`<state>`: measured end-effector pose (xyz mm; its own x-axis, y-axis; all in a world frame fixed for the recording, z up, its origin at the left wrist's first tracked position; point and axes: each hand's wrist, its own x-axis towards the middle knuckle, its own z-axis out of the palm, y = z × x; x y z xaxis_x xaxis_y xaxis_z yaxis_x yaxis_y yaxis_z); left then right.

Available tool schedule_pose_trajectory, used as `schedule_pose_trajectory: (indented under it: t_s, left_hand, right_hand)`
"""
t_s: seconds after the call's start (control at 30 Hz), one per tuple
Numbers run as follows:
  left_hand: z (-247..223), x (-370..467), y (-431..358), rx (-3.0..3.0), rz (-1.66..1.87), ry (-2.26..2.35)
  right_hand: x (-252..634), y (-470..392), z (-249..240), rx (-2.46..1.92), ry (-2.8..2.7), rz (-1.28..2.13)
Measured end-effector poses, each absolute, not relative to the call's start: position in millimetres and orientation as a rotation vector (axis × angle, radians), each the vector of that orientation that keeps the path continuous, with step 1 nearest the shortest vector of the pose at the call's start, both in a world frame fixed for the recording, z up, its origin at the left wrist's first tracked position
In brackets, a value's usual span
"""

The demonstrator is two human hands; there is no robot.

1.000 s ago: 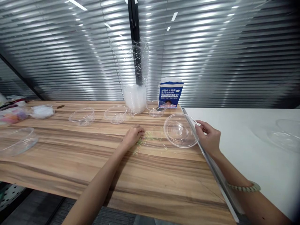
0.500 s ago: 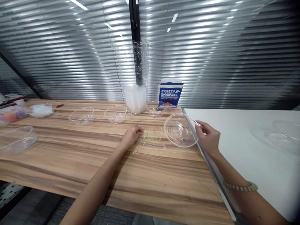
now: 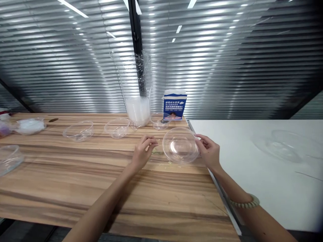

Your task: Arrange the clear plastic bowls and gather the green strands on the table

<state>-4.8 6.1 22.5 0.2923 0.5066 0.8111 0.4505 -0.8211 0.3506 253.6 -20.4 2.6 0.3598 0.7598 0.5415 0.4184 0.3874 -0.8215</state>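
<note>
Clear plastic bowl (image 3: 181, 153) held by its rim, blue packet (image 3: 174, 103) lettered in white behind

White Chinese characters run across the packet at the back of the wood-grain table (image 3: 151, 195): the top line reads 即使成本更高, and a lower one 用巴氏鲜奶做面包! (the line between is harder to make out, and the print beneath is too small to read).

The right hand (image 3: 210, 153) grips the bowl's rim between thumb and fingers, tilting its open side toward the viewer near the table's right edge; whether its base touches the wood cannot be told. The left hand (image 3: 143, 153) has its fingertips drawn in toward the thumb, but whether they meet, or pinch anything, cannot be told.

Compared with half a second ago, the left hand has come up off the heap of thin greenish bits (image 3: 157, 152), and the gap between hand and bowl has narrowed. Fewer bits show now, some just below the bowl's rim. The bagged stack of bowls (image 3: 138, 112) remains beside the packet.
</note>
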Motion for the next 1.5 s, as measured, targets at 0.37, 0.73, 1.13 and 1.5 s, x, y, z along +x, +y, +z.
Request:
schedule_pose_trajectory:
  t_s: [0.37, 0.73, 1.13, 1.5]
  left_hand:
    - [11, -22, 22, 2.330, 1.558, 1.283]
    - [-18, -50, 48, 2.405, 0.898, 1.504]
    - [8, -62, 41, 2.256, 0.655, 1.325]
    - [10, -63, 39, 2.206, 0.633, 1.306]
  right_hand:
    - [256, -19, 4, -1.231, -1.196, 0.337]
    - [262, -15, 3, -1.224, -1.042, 0.414]
    - [265, -12, 2, -1.242, -1.041, 0.410]
    - [266, -12, 0, -1.246, -1.053, 0.387]
